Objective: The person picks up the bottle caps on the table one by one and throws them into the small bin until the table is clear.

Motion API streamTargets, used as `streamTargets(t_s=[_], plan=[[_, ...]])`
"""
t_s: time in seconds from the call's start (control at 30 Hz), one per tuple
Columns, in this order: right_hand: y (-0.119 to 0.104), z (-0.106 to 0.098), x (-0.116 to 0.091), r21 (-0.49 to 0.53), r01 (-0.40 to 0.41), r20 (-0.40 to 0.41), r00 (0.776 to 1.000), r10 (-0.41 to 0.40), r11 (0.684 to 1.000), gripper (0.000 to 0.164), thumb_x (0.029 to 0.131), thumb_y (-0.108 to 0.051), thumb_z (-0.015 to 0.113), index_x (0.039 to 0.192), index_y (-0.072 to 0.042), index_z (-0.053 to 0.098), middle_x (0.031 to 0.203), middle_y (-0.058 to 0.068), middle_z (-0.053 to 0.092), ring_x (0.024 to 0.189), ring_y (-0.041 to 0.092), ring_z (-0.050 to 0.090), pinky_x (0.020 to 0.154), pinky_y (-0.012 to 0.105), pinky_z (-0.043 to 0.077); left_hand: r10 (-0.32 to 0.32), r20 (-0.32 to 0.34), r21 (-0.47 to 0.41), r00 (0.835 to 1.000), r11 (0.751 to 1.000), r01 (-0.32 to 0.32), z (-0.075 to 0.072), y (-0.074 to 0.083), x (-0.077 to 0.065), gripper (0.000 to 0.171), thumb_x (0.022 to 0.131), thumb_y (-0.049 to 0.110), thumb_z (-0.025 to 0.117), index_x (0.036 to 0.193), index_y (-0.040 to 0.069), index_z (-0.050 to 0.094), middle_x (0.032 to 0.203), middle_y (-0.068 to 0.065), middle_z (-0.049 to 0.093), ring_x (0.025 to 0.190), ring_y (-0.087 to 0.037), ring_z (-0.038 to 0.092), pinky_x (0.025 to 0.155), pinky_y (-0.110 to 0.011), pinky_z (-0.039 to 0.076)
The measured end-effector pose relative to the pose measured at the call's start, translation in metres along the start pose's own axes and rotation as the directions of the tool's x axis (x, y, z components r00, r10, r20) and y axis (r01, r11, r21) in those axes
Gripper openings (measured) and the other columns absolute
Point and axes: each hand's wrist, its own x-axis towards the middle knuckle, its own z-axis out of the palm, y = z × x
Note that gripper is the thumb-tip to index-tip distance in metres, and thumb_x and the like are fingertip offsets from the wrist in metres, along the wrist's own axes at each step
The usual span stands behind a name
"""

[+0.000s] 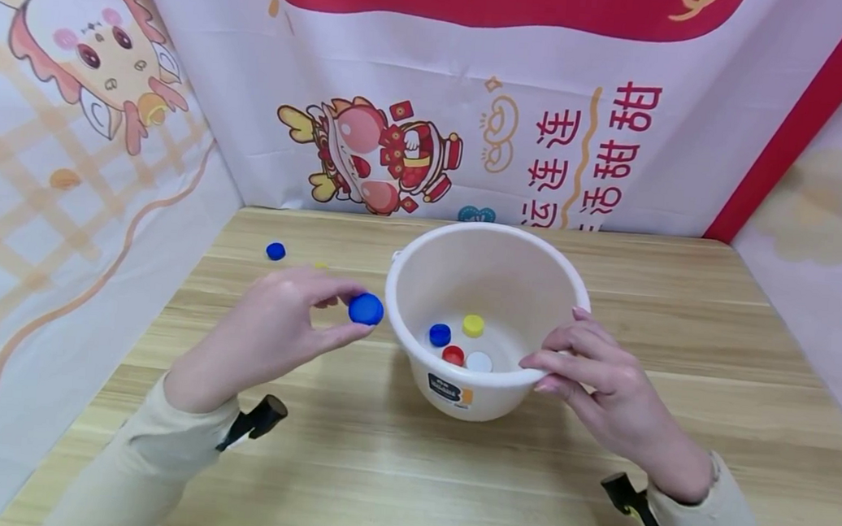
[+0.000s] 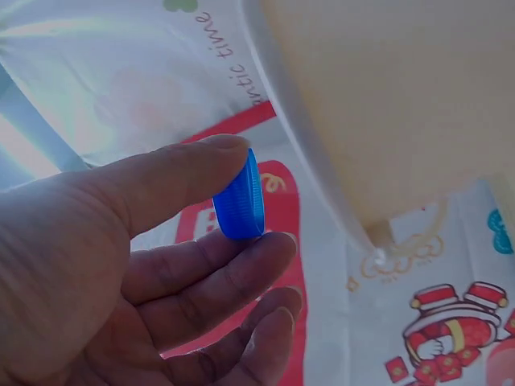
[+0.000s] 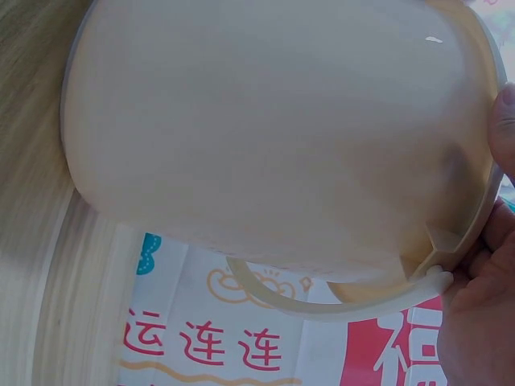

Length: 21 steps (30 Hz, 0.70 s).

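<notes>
My left hand (image 1: pixel 262 329) pinches a blue bottle cap (image 1: pixel 366 309) between thumb and fingers, just outside the left rim of a white plastic bucket (image 1: pixel 499 405). The left wrist view shows the ridged side of this cap, with the bucket wall (image 2: pixel 386 96) beside it. On the right, my right hand (image 1: pixel 606 382) grips the bucket's rim, thumb outside and fingers over the edge. Inside on the bottom lie a blue cap (image 1: pixel 440 334), a yellow cap (image 1: pixel 473 325), a red cap (image 1: pixel 453 355) and a white cap (image 1: pixel 478 362).
Another blue cap (image 1: pixel 276 251) lies on the wooden table (image 1: pixel 405 490) at the back left. Behind my left hand a bit of something yellow (image 1: pixel 320 266) shows, mostly hidden. The bucket's handle (image 3: pixel 322 312) hangs on its side. Printed cloth (image 1: pixel 511 123) borders the table.
</notes>
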Motion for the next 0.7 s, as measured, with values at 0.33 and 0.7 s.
streamTargets(t_s=[0.33, 0.7], plan=[[0.000, -0.001, 0.000, 0.008, -0.001, 0.000, 1.000, 0.001, 1.000, 0.031, 0.093, -0.037, 0.063, 0.102, -0.011, 0.077, 0.096, 0.002, 0.066, 0.096, 0.019, 0.055, 0.115, 0.046, 0.026, 0.125, -0.045, 0.010, 0.991, 0.992, -0.125, -0.009, 0.027, 0.029, 0.038, 0.083, 0.030, 0.082, 0.113, 0.008, 0.074, 0.096, 0.000, 0.072, 0.088, -0.014, 0.064, 0.071, -0.030, 0.051], [0.001, -0.001, -0.001, 0.007, -0.002, 0.004, 1.000, 0.002, 1.000, 0.031, 0.094, -0.038, 0.063, 0.102, -0.012, 0.077, 0.096, 0.001, 0.066, 0.097, 0.020, 0.055, 0.115, 0.045, 0.026, 0.147, -0.019, 0.026, 0.989, 0.989, -0.146, -0.017, 0.037, 0.073, 0.043, 0.083, 0.030, 0.082, 0.119, 0.008, 0.072, 0.098, -0.001, 0.071, 0.092, -0.015, 0.063, 0.077, -0.032, 0.051]])
